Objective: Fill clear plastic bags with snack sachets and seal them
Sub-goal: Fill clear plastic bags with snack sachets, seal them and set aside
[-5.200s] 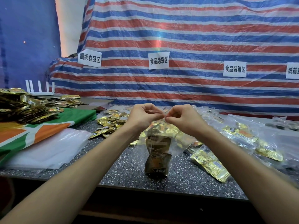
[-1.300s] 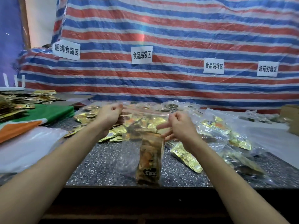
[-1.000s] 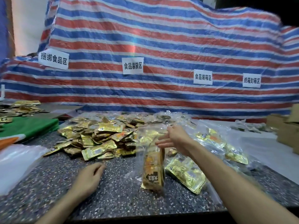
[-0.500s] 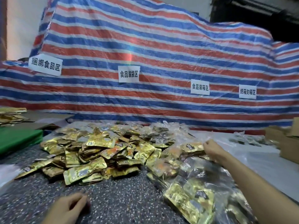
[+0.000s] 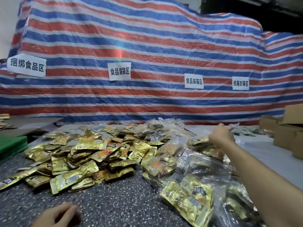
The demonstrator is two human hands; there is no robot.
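Moved: right hand (image 5: pixel 221 135) has reached farther toward the far right, past the top of the bags (image 5: pixel 193 185); left hand (image 5: pixel 55 215) has slid slightly right along the near edge.
Right hand: arm stretched over the bags, fingers pointing far right at a bit of clear plastic; I cannot tell whether they pinch it.
Left hand: rests on the table (image 5: pixel 123 202), near left, fingers loosely curled, holding nothing.
Bags: filled clear ones, heaped from near right to far centre, under the right arm.
Sachets (image 5: pixel 85 154): loose gold heap, centre left, touching the bags.
Boxes (image 5: pixel 285 136): cardboard, far right.
Tarp (image 5: pixel 147 46): red, white and blue stripes, behind the table, with four white labels (image 5: pixel 120 71).
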